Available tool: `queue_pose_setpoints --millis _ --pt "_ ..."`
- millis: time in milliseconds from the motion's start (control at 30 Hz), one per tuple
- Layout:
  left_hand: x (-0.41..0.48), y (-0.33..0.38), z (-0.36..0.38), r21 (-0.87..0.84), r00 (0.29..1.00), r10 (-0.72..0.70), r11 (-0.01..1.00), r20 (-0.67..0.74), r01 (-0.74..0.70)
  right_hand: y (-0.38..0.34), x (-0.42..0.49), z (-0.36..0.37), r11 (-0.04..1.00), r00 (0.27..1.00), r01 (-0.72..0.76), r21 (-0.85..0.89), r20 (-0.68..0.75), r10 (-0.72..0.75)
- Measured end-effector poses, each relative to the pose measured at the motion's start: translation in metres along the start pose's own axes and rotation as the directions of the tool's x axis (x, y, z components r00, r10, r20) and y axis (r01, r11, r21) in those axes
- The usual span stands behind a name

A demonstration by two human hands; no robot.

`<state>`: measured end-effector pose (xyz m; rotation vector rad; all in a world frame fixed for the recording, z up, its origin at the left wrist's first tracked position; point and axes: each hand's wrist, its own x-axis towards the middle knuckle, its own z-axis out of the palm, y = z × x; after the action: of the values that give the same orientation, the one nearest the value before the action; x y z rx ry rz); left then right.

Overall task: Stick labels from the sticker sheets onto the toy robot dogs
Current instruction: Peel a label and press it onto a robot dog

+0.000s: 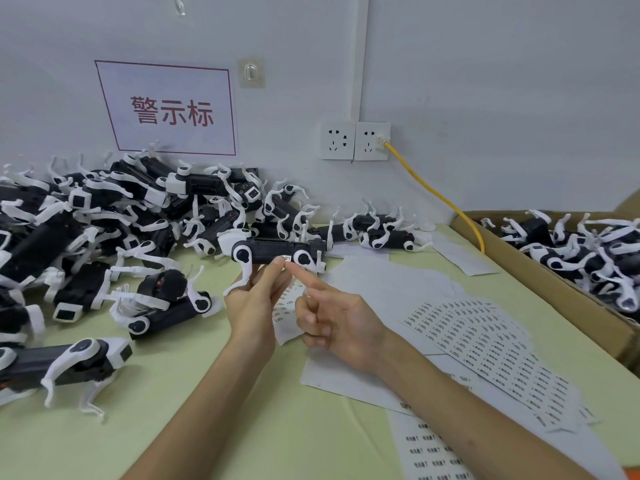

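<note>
Left hand (254, 306) grips toy robot dog (273, 252), long axis left-right; right hand (332, 320), forefinger straight, presses its label (286, 258). Cardboard box (540, 282) holds further dogs (571, 252).

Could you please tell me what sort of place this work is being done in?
Probably a toy factory's labelling bench: a big pile of toy robot dogs on the table, a cardboard box holding more, and sticker sheets spread beside them.
</note>
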<state>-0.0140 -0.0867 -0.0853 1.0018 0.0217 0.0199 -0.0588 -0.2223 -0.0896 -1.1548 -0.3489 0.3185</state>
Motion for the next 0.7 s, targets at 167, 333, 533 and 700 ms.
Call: queue_pose_setpoints --millis 167,333,533,700 --pt "0.002 0.000 0.002 0.011 0.997 0.056 0.998 -0.044 -0.055 0.001 0.000 0.001 1.000 1.000 -0.002 0.028 0.001 0.002" --pt "0.003 -0.002 0.000 0.008 0.993 0.088 0.996 -0.072 -0.088 0.000 0.001 0.001 1.000 1.000 -0.009 0.023 0.004 0.009" --pt "0.008 -0.002 0.000 -0.012 0.991 0.108 0.994 -0.083 -0.109 0.000 0.001 0.002 1.000 1.000 -0.008 0.029 -0.017 0.008" --pt "0.013 0.006 -0.007 -0.118 0.993 0.095 0.988 -0.075 -0.104 -0.002 0.001 -0.001 0.999 0.997 0.036 0.002 -0.071 -0.036"
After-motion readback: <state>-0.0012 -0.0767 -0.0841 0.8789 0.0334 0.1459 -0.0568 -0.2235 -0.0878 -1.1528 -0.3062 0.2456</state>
